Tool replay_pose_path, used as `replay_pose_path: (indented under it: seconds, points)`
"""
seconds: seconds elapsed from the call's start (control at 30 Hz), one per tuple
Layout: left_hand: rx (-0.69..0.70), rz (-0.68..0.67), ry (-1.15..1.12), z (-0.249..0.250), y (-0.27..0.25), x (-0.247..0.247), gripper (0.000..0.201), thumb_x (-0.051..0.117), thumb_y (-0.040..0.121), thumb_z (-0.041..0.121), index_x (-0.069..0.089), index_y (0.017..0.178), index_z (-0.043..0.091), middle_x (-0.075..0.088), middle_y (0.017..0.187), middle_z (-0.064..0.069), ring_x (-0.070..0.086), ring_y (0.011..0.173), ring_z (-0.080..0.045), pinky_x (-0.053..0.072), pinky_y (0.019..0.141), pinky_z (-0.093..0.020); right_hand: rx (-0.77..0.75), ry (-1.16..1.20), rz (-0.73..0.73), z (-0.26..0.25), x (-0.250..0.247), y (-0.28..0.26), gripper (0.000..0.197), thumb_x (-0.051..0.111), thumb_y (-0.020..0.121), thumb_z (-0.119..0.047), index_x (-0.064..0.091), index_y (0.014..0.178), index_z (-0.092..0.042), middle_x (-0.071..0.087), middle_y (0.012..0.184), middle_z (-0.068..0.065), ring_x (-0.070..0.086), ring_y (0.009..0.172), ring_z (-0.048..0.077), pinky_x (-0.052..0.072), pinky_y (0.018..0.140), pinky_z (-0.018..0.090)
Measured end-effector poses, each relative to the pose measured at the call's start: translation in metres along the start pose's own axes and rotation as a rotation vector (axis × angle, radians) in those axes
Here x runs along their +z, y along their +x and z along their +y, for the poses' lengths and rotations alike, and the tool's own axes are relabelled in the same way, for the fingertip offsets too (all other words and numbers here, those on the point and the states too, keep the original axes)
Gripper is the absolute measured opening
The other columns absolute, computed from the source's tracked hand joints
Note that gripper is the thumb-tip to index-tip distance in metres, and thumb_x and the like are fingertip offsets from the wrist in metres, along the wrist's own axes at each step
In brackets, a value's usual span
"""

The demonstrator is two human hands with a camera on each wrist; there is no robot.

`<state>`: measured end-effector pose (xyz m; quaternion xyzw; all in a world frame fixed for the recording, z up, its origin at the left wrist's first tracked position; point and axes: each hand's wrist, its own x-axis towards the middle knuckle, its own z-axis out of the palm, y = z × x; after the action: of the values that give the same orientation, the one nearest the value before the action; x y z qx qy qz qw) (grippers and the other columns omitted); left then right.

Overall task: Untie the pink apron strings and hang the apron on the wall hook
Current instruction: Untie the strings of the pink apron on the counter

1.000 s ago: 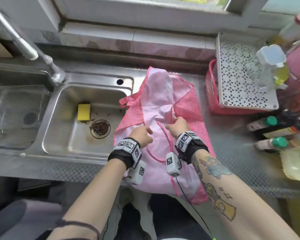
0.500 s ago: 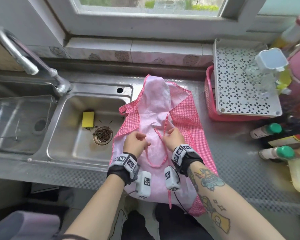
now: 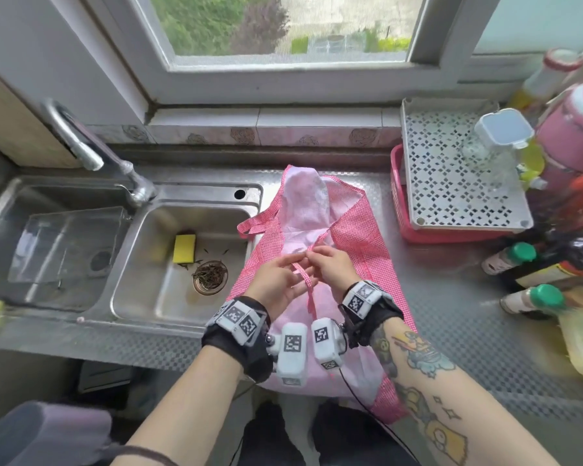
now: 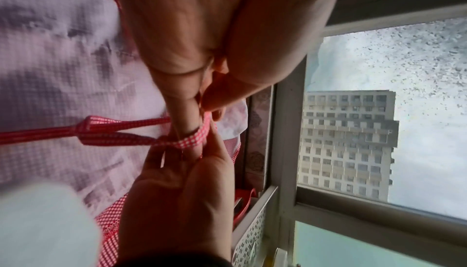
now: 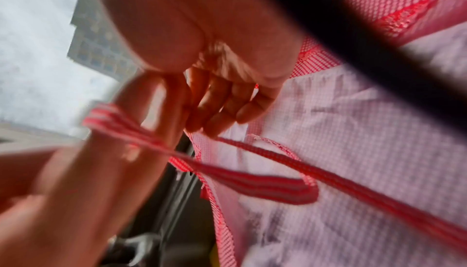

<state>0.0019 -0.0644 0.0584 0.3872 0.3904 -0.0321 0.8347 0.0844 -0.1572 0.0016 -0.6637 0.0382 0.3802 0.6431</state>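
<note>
The pink apron (image 3: pixel 360 243) lies flat on the steel counter, right of the sink, its lower edge hanging over the front. A red gingham string (image 3: pixel 305 280) crosses its middle, and both hands meet there. My left hand (image 3: pixel 280 280) has the string looped over a finger and pinched under the thumb (image 4: pixel 217 95). My right hand (image 3: pixel 332 269) has its fingers (image 5: pixel 222 109) curled at the string, pinching it beside the left. A flat string loop (image 5: pixel 272 187) and a folded string end (image 4: pixel 101 125) trail on the apron. No wall hook is in view.
A sink basin (image 3: pixel 169 307) at the left holds a yellow sponge (image 3: pixel 184 247) and a strainer (image 3: pixel 210 276), with a faucet (image 3: pixel 81 142) behind. A white perforated rack (image 3: pixel 458 183) on a red basket and several bottles (image 3: pixel 509 260) crowd the right. A window is straight ahead.
The hands have drawn together and lifted the string off the apron. The loop that lay below them has pulled shorter. The head view has tilted up towards the window.
</note>
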Motion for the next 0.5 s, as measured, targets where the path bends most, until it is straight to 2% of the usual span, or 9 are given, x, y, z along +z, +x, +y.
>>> replay_pose_path:
  seconds: [0.07, 0.13, 0.17, 0.23, 0.27, 0.3, 0.33, 0.4, 0.5]
  points:
    - [0.052, 0.047, -0.003, 0.0, 0.004, -0.001, 0.057, 0.023, 0.077, -0.031, 0.051, 0.12, -0.006, 0.06, 0.114, -0.022, 0.066, 0.096, -0.028, 0.055, 0.084, -0.042, 0.076, 0.149, -0.034, -0.001, 0.0, -0.005, 0.014, 0.053, 0.093, -0.007, 0.066, 0.093, -0.005, 0.066, 0.081, 0.01, 0.063, 0.058, 0.013, 0.051, 0.057, 0.024]
    - [0.106, 0.076, 0.055, 0.0, 0.008, -0.004, 0.057, 0.028, 0.076, -0.032, 0.053, 0.119, -0.003, 0.063, 0.11, -0.016, 0.066, 0.094, -0.022, 0.053, 0.087, -0.039, 0.129, 0.214, -0.082, 0.0, 0.0, -0.009, 0.018, 0.051, 0.095, -0.013, 0.067, 0.1, -0.006, 0.068, 0.082, 0.008, 0.063, 0.064, 0.019, 0.05, 0.066, 0.03]
    - [0.144, 0.088, 0.116, 0.0, 0.009, -0.005, 0.054, 0.035, 0.077, -0.03, 0.054, 0.118, -0.002, 0.065, 0.106, -0.014, 0.067, 0.09, -0.02, 0.054, 0.084, -0.036, 0.135, 0.213, -0.114, 0.001, -0.001, -0.011, 0.021, 0.052, 0.094, -0.017, 0.068, 0.101, -0.005, 0.07, 0.085, 0.009, 0.065, 0.068, 0.021, 0.051, 0.07, 0.033]
    - [0.236, 0.128, 0.309, 0.001, 0.01, -0.008, 0.044, 0.052, 0.078, -0.022, 0.059, 0.115, 0.0, 0.068, 0.097, -0.01, 0.067, 0.082, -0.017, 0.058, 0.069, -0.024, 0.137, 0.19, -0.173, 0.003, -0.001, -0.014, 0.027, 0.059, 0.091, -0.018, 0.067, 0.109, -0.001, 0.072, 0.09, 0.011, 0.068, 0.071, 0.025, 0.054, 0.079, 0.039]
    - [0.281, 0.151, 0.42, 0.0, 0.011, -0.01, 0.039, 0.059, 0.078, -0.017, 0.061, 0.112, 0.002, 0.068, 0.095, -0.008, 0.066, 0.081, -0.016, 0.055, 0.063, -0.018, 0.141, 0.193, -0.193, 0.003, -0.001, -0.016, 0.03, 0.064, 0.088, -0.015, 0.064, 0.114, 0.001, 0.071, 0.091, 0.012, 0.068, 0.069, 0.025, 0.055, 0.079, 0.039]
    - [0.316, 0.158, 0.517, 0.0, 0.014, -0.013, 0.036, 0.062, 0.078, -0.013, 0.063, 0.109, 0.004, 0.068, 0.094, -0.007, 0.065, 0.083, -0.016, 0.053, 0.063, -0.014, 0.142, 0.203, -0.204, 0.002, 0.0, -0.018, 0.033, 0.067, 0.085, -0.01, 0.062, 0.116, 0.003, 0.069, 0.091, 0.012, 0.066, 0.066, 0.023, 0.057, 0.075, 0.036]
    - [0.336, 0.153, 0.586, -0.001, 0.017, -0.015, 0.033, 0.063, 0.078, -0.01, 0.064, 0.106, 0.007, 0.068, 0.095, -0.007, 0.064, 0.086, -0.017, 0.052, 0.067, -0.015, 0.133, 0.214, -0.216, 0.002, 0.001, -0.02, 0.031, 0.068, 0.084, -0.005, 0.062, 0.113, 0.003, 0.066, 0.09, 0.011, 0.064, 0.066, 0.02, 0.058, 0.069, 0.032]
    - [0.306, 0.129, 0.637, -0.003, 0.023, -0.018, 0.029, 0.062, 0.081, -0.006, 0.063, 0.103, 0.013, 0.07, 0.097, -0.011, 0.066, 0.088, -0.02, 0.054, 0.074, -0.024, 0.102, 0.212, -0.231, 0.0, 0.001, -0.021, 0.024, 0.067, 0.082, 0.003, 0.063, 0.105, -0.002, 0.063, 0.089, 0.008, 0.063, 0.073, 0.016, 0.057, 0.065, 0.027]
    - [0.223, 0.112, 0.555, -0.004, 0.027, -0.02, 0.024, 0.059, 0.082, -0.007, 0.063, 0.099, 0.01, 0.069, 0.086, -0.014, 0.066, 0.078, -0.023, 0.055, 0.079, -0.037, 0.084, 0.178, -0.256, -0.002, -0.001, -0.021, 0.027, 0.065, 0.081, 0.01, 0.063, 0.107, 0.0, 0.064, 0.088, 0.009, 0.064, 0.076, 0.019, 0.057, 0.064, 0.024]
